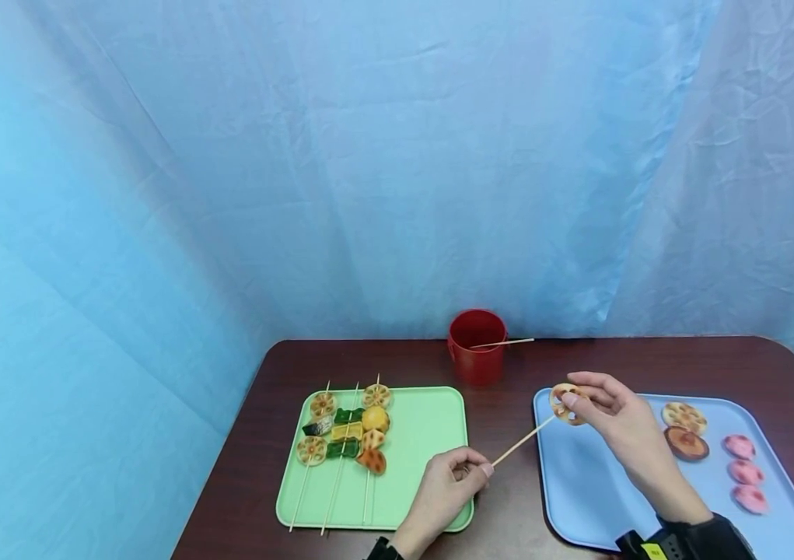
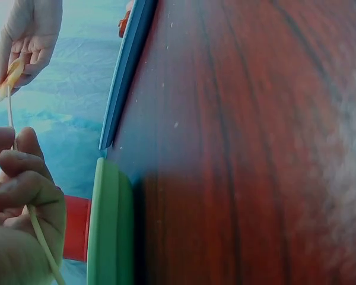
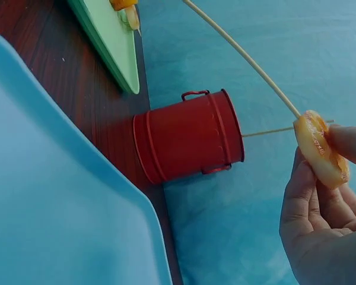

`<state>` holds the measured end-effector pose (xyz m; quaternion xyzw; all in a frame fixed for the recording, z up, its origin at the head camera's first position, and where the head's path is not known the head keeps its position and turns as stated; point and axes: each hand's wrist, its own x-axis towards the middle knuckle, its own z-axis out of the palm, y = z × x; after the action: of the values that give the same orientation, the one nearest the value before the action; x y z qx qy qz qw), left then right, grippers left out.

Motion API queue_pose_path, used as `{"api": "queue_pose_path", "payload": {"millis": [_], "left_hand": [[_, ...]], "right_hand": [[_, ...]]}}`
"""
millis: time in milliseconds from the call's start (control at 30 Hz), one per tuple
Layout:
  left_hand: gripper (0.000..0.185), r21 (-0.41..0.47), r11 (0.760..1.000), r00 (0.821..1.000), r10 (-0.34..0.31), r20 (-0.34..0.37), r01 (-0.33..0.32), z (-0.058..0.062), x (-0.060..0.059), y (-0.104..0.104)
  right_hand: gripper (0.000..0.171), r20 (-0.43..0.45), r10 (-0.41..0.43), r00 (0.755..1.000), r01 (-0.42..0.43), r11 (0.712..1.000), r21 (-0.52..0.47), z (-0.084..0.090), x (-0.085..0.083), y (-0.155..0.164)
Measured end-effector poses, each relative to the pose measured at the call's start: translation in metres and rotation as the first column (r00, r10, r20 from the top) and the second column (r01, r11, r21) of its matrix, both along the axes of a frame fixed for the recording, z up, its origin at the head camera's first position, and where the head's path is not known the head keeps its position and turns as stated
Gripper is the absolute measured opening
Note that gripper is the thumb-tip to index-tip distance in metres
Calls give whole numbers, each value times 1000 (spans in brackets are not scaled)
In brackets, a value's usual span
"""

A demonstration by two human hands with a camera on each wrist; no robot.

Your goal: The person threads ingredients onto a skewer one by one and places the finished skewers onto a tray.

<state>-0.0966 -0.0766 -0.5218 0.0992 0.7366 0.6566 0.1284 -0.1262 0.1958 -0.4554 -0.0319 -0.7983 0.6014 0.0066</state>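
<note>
- A thin wooden skewer (image 1: pixel 522 442) is pinched near its lower end by the curled fingers of the left hand (image 1: pixel 447 484), above the gap between the green tray (image 1: pixel 424 435) and the blue tray (image 1: pixel 578 482).
- A lotus-root slice (image 1: pixel 566 403) is gripped between thumb and fingertips of the right hand (image 1: pixel 613 424), above the near-left corner of the blue tray; the skewer's far tip meets the slice, but whether it passes through cannot be told from the head view.
- In the right wrist view the skewer (image 3: pixel 243 56) is seen to reach the slice (image 3: pixel 320 148) at its edge; its lower end is cut off by the frame.
- In the left wrist view most of the left hand (image 2: pixel 18 202) is blurred and cropped, and the slice is only a pale smear at the right hand's fingertips.
- Three loaded skewers (image 1: pixel 344 443) are laid side by side on the green tray; their pieces are small and only partly identifiable.
- On the blue tray a second lotus slice (image 1: pixel 683 416), a brown round piece (image 1: pixel 686 443) and three pink pieces (image 1: pixel 743 470) are seen well apart from the right hand; the tray's near edge is cut off.
- A red bucket (image 1: pixel 477 356) is stood at the back of the dark worktop (image 1: pixel 648 362), with one stick (image 1: pixel 505 342) leaning out; its inside is hidden.
</note>
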Motion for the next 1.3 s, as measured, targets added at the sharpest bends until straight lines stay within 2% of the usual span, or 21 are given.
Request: {"api": "queue_pose_path", "payload": {"millis": [100, 233, 333, 567, 867, 1067, 1300], "left_hand": [[12, 12, 1000, 999, 8, 49, -9, 1, 1, 2], [14, 59, 998, 998, 6, 70, -10, 2, 3, 5], [16, 90, 996, 998, 13, 67, -19, 4, 3, 8], [15, 104, 993, 999, 45, 29, -47, 8, 1, 16], [15, 67, 992, 994, 104, 24, -105, 11, -2, 24], [13, 80, 985, 989, 149, 7, -150, 11, -3, 31], [13, 76, 983, 986, 168, 23, -169, 12, -2, 34]], "right_hand": [[55, 39, 5, 999, -4, 1000, -16, 1, 1, -3], [58, 86, 20, 996, -17, 999, -37, 0, 4, -8], [57, 109, 37, 993, -29, 997, -70, -2, 4, -12], [51, 91, 62, 994, -48, 986, -157, -11, 5, -20], [49, 145, 40, 989, -18, 989, -147, -14, 7, -32], [44, 129, 51, 990, -32, 989, -145, -18, 9, -39], [38, 108, 66, 992, -47, 985, -165, -23, 12, -44]]}}
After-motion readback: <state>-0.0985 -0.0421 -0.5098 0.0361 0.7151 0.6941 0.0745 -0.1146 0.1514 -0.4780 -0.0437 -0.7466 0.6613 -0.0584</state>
